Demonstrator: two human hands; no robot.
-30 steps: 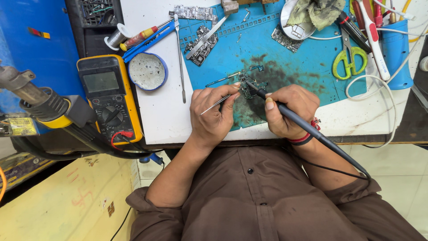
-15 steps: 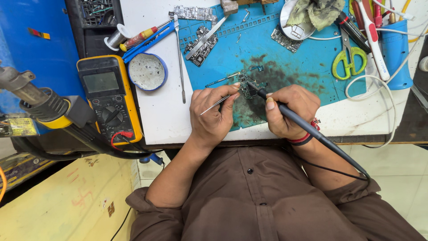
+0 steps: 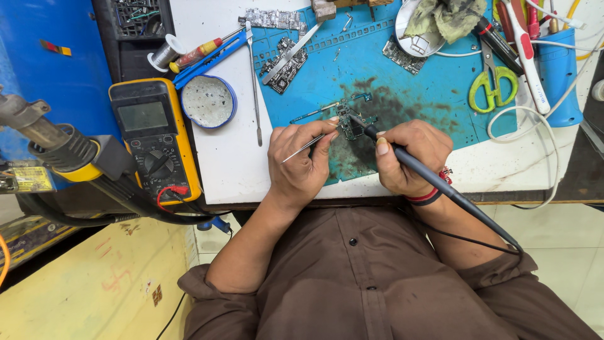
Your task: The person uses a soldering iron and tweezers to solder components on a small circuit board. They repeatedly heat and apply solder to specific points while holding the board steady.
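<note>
- The left hand (image 3: 302, 165) pinches thin tweezers (image 3: 309, 143); their tips meet the small circuit board (image 3: 350, 121).
- The right hand (image 3: 412, 154) grips a black soldering iron (image 3: 434, 182) like a pen, its tip on the same board.
- The board lies on the stained blue mat (image 3: 402, 88), near the white table's (image 3: 233, 164) near edge, both hands resting just behind it.
- Open mat lies far and right of the board, up to the green scissors (image 3: 491, 85).
- Left of the mat: a round tin (image 3: 209, 102), then a yellow multimeter (image 3: 154, 135) overhanging the table's left edge.
</note>
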